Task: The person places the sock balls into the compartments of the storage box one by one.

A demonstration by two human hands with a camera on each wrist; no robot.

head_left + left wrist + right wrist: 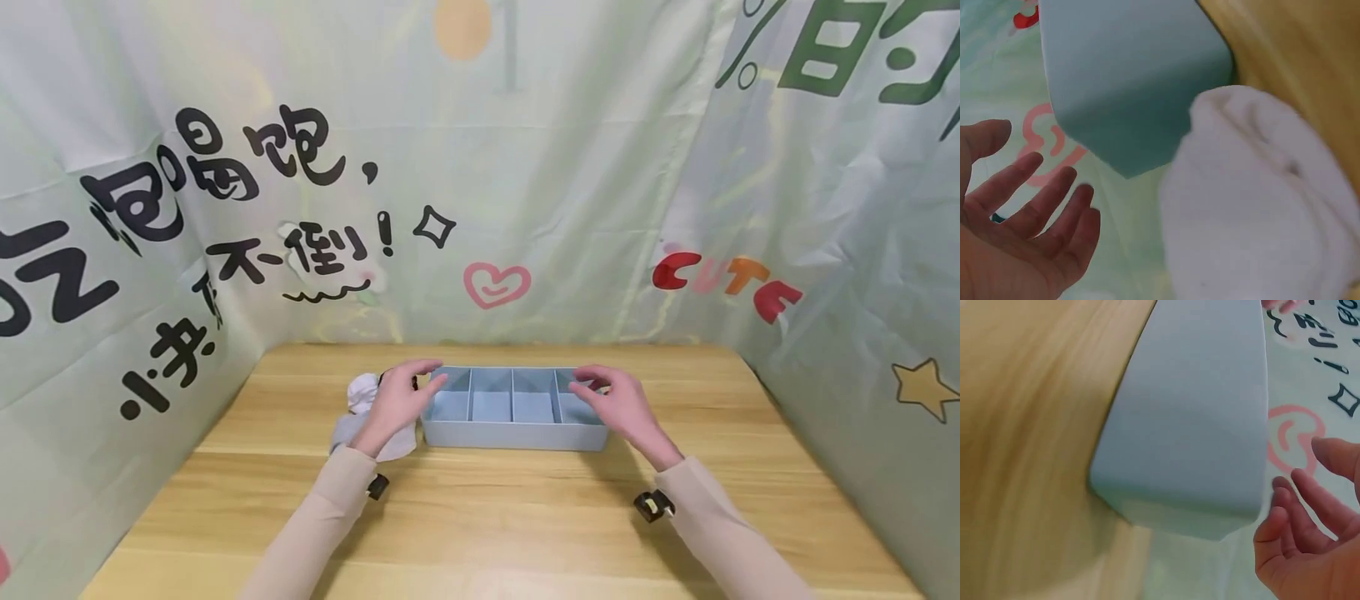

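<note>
A light blue box point(516, 435) with several compartments in a row sits on the wooden table. My left hand point(397, 404) hovers by its left end, thumb and fingers apart and holding nothing. At the opposite end my right hand point(618, 400) is raised near the rim, its fingers loosely bent around nothing. In the left wrist view, a gap shows between the left fingers point(1054, 200) and the box. Beside and partly behind the left hand lies white and pale grey cloth point(363, 392); its kind is unclear. Something dark next to it is mostly hidden.
The wooden table point(480, 525) ends at a printed fabric curtain point(585, 250) at the back. More of this fabric hangs along the left and right sides. Black bands with small devices point(654, 505) sit at both wrists.
</note>
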